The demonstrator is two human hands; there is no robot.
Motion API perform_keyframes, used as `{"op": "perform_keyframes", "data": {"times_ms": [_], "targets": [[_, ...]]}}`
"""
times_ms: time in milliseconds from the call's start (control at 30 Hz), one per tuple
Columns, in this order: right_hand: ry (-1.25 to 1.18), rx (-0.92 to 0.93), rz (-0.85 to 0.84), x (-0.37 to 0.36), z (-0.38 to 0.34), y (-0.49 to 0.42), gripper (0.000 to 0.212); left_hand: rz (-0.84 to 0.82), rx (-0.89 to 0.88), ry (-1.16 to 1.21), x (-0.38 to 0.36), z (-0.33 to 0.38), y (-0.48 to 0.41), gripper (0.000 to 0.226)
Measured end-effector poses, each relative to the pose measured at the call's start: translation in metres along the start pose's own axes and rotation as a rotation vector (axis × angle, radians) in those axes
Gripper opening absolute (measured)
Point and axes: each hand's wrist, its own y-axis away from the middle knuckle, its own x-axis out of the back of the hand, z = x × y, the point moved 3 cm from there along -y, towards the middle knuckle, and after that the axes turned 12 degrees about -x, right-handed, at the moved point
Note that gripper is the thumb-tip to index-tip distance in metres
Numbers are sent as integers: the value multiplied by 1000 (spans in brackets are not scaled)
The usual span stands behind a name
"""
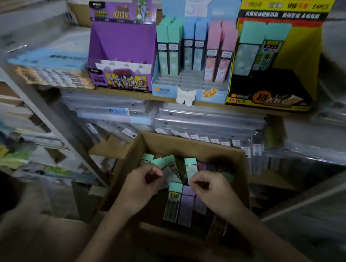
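The left hand [144, 182] and right hand [207, 188] were curled; I could not tell what they held. Between them, the thin mint-topped plastic pack [172, 204] looked light, stiff and slippery, best pinched by its long sides.

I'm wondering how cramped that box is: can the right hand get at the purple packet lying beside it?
Probably yes. The right hand is inside the open cardboard box, and the purple packet lies on top just beside it, its face uncovered. Only a mint-topped packet borders its far side.
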Motion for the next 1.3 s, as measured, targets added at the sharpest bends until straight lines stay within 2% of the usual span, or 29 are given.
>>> {"op": "perform_keyframes", "data": {"times_ms": [100,167,233,333,500,633,700,767,833,867,933,1033,1167,1300], "targets": [[70,-67,-37,-28,18,-9,8,-64,158,-75,5,-28,7,15],[110,-133,-73,-44,26,-17,9,-131,246,-108,7,-42,10,24],[153,-210,-96,-56,29,-26,24,-196,348,-114,5,-51,10,36],[211,-199,-67,-69,27,-40,42,-234,482,-24,0,-60,6,57],[493,-181,-59,-88,30,-59,75,-269,577,-5,-1,-72,1,79],[486,-179,-59,-93,32,-68,71,-267,545,66,0,-76,-3,85],[448,-174,-44,-92,30,-71,61,-256,505,127,0,-72,-6,82],[429,-174,8,-91,28,-75,51,-262,488,134,-1,-68,-11,65],[443,-176,65,-90,26,-80,49,-275,481,101,-3,-64,-17,45],[455,-175,87,-90,24,-82,50,-270,492,97,-4,-64,-18,42],[495,-173,123,-90,21,-87,51,-254,533,98,-6,-66,-20,43],[546,-189,163,-90,16,-93,48,-131,693,175,-5,-78,-16,62],[492,-253,143,-94,15,-96,47,-42,776,308,-8,-88,-15,50],[416,-311,55,-97,16,-96,47,-37,771,272,-10,-89,-17,43]]}}
